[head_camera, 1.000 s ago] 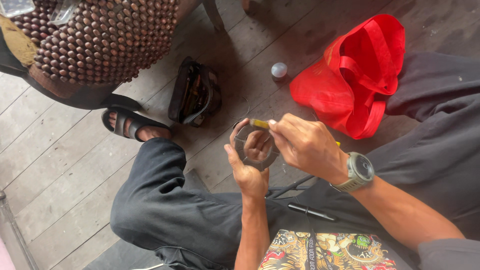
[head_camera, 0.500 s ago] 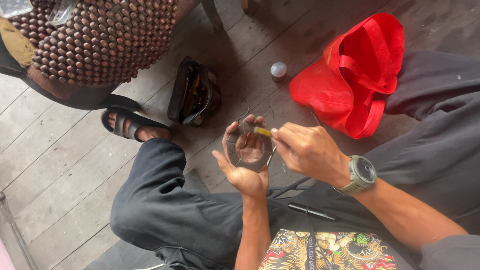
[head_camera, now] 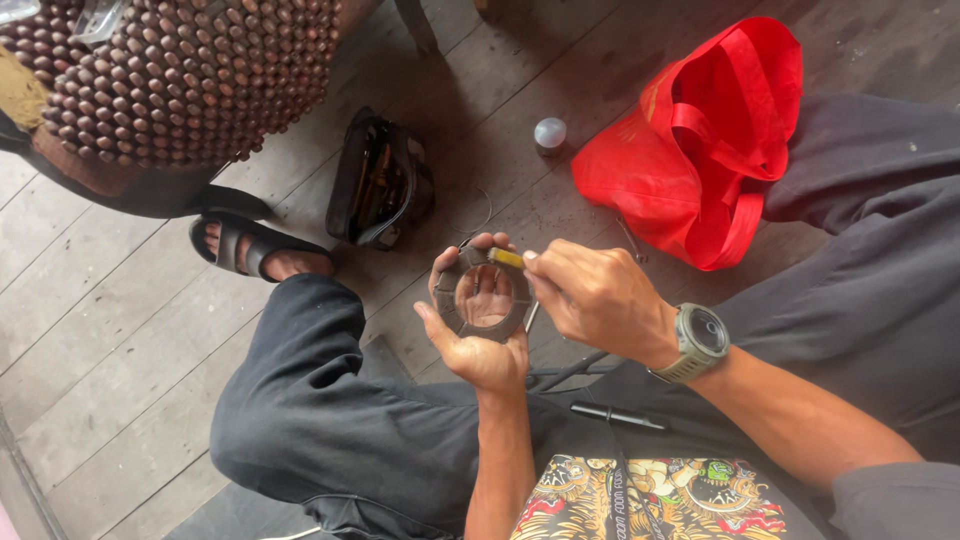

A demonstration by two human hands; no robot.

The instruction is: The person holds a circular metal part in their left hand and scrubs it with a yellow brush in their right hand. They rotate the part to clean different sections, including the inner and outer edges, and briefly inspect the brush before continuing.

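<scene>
My left hand [head_camera: 478,340] cups a dark grey ring-shaped part [head_camera: 466,314], palm up, fingers curled over its far rim. My right hand [head_camera: 600,297], with a grey watch [head_camera: 700,340] on the wrist, pinches a small tool with a yellow handle [head_camera: 507,258] against the ring's upper right edge. Both hands are above my lap; my legs are in dark trousers.
A red cloth bag [head_camera: 700,140] lies open on the wooden plank floor to the right. A small grey-capped bottle [head_camera: 550,133] stands beside it. A black pouch [head_camera: 378,180] lies open ahead. A beaded seat cover [head_camera: 190,80] and a sandalled foot [head_camera: 250,250] are at left. A black pen-like tool [head_camera: 615,415] rests on my lap.
My left hand has turned the ring slightly and lowered it a little. My right hand keeps the yellow tool at the ring's upper edge.
</scene>
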